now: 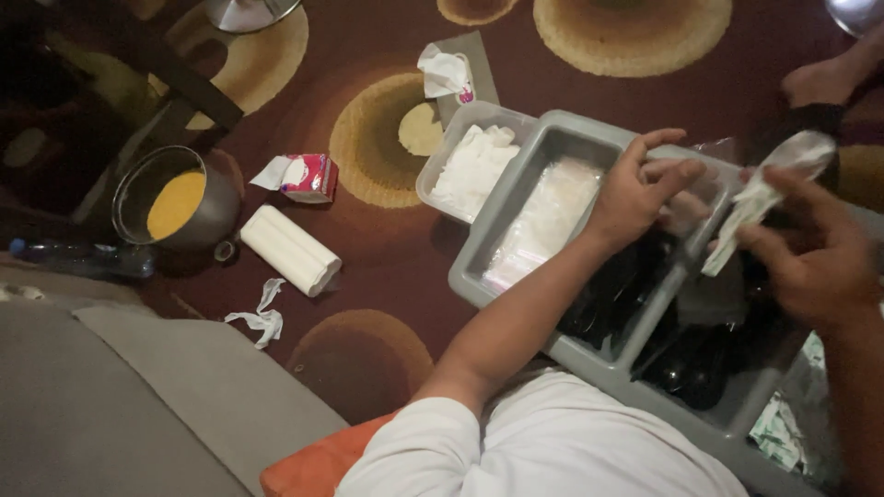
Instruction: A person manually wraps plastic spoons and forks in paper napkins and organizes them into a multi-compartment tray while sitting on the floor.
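Observation:
A grey divided tray [502,216] rests in front of me on my lap. One compartment holds clear plastic bags [543,221]; the others hold black cutlery [617,294]. My left hand [640,193] is over the tray's middle, its fingers pinching the mouth of a thin clear plastic sleeve [704,189]. To the right, my right hand [815,258] grips a white folded napkin bundle [760,193] with a pale spoon-like end. The bundle's lower end points towards the sleeve.
A white tub of napkins [470,166] touches the tray's far left side. On the patterned carpet lie a tissue pack [308,177], a white roll [290,248], crumpled paper [262,317], a metal pot [175,198] and a bottle [83,260]. Another person's limb [820,83] is at top right.

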